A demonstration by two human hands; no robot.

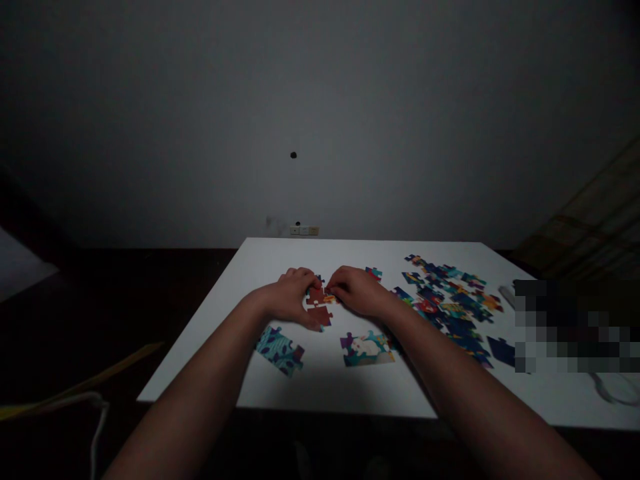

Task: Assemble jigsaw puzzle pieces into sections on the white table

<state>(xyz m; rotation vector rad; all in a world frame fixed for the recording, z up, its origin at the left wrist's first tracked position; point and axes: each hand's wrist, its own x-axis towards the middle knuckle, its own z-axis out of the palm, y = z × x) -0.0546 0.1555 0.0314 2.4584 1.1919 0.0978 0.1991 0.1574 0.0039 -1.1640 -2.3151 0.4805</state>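
Between left hand [289, 298] and right hand [356, 291], reddish jigsaw pieces [316, 296] lie clustered.

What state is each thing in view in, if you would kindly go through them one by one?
left hand: fingertips pressed on the red jigsaw pieces
right hand: fingertips at those pieces' right side
red jigsaw pieces: flat between the hands, partly covered
teal leaf-patterned puzzle section: assembled, lying flat
white-and-teal puzzle section: assembled, lying flat
heap of jigsaw pieces: loose, scattered
white tabletop: bearing all the pieces
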